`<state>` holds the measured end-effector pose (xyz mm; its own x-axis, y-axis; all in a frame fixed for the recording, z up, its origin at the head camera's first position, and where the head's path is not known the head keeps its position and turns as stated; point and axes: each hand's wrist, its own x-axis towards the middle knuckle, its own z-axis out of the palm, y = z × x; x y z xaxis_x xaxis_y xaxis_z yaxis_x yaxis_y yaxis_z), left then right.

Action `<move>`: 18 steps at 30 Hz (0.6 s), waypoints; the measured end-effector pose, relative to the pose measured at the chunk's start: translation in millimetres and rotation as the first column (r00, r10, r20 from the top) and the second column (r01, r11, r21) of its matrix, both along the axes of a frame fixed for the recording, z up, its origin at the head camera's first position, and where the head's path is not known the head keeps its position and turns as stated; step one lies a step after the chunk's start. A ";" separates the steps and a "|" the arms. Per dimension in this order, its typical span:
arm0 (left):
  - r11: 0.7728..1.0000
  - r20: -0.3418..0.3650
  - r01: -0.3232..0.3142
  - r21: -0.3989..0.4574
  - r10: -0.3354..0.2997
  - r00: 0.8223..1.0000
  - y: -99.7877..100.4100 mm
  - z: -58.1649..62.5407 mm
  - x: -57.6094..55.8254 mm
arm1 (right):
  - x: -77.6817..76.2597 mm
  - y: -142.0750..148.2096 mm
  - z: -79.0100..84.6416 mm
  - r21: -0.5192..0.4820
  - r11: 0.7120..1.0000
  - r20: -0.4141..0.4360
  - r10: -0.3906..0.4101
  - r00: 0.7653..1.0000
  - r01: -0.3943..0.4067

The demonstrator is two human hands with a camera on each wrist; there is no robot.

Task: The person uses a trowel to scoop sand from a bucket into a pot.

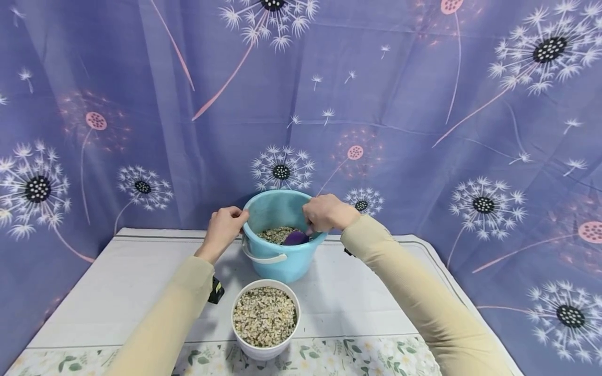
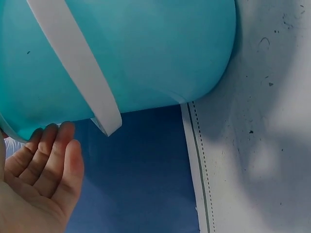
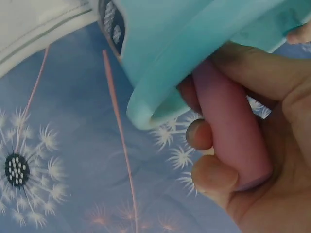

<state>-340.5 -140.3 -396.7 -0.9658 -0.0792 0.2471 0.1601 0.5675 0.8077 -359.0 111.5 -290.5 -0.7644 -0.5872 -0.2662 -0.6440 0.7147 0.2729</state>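
A light-blue bucket (image 1: 282,261) with a white bail handle (image 1: 265,258) stands on the table, a layer of grain-like flakes (image 1: 275,235) visible inside. At its left rim my left hand (image 1: 224,230) pinches the edge, fingers (image 2: 56,150) against the outer side; the thumb is mostly out of sight in the left wrist view. My right hand (image 1: 329,212) grips the pink handle (image 3: 233,126) of a scoop at the bucket's right rim. The scoop's purple blade (image 1: 296,238) dips into the flakes. Nearer to me, a white tub (image 1: 263,352) holds a heap of similar flakes (image 1: 265,316).
A white cloth (image 1: 155,282) covers the table, with a floral strip (image 1: 367,357) along the front. Behind and beside the table hangs a blue-purple dandelion curtain (image 1: 221,151), close to the bucket. Small dark crumbs (image 2: 251,132) dot the cloth.
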 end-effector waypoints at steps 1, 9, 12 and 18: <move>1.000 -0.003 -0.002 0.001 0.002 1.000 0.4 -0.1 0.0 | -0.4 1.3 0.3 -0.008 1.000 0.023 0.000 1.000 0.000; 1.000 -0.009 0.013 0.000 -0.013 1.000 -0.3 -0.1 -2.1 | -4.0 9.7 -3.4 -0.151 0.988 0.141 -0.014 0.990 0.035; 1.000 -0.010 0.022 -0.001 -0.022 1.000 0.0 -0.2 -2.1 | -5.2 11.2 -6.3 -0.203 0.978 0.183 -0.017 0.983 0.055; 1.000 -0.010 0.014 -0.002 -0.014 1.000 0.2 -1.7 -1.7 | -8.0 11.3 -14.2 -0.335 0.942 0.260 0.060 0.964 0.032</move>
<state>-342.2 -140.1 -398.4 -0.9643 -0.0654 0.2565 0.1758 0.5664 0.8052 -367.0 122.7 -304.7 -0.6848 -0.6871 -0.2430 -0.6703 0.7246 -0.1600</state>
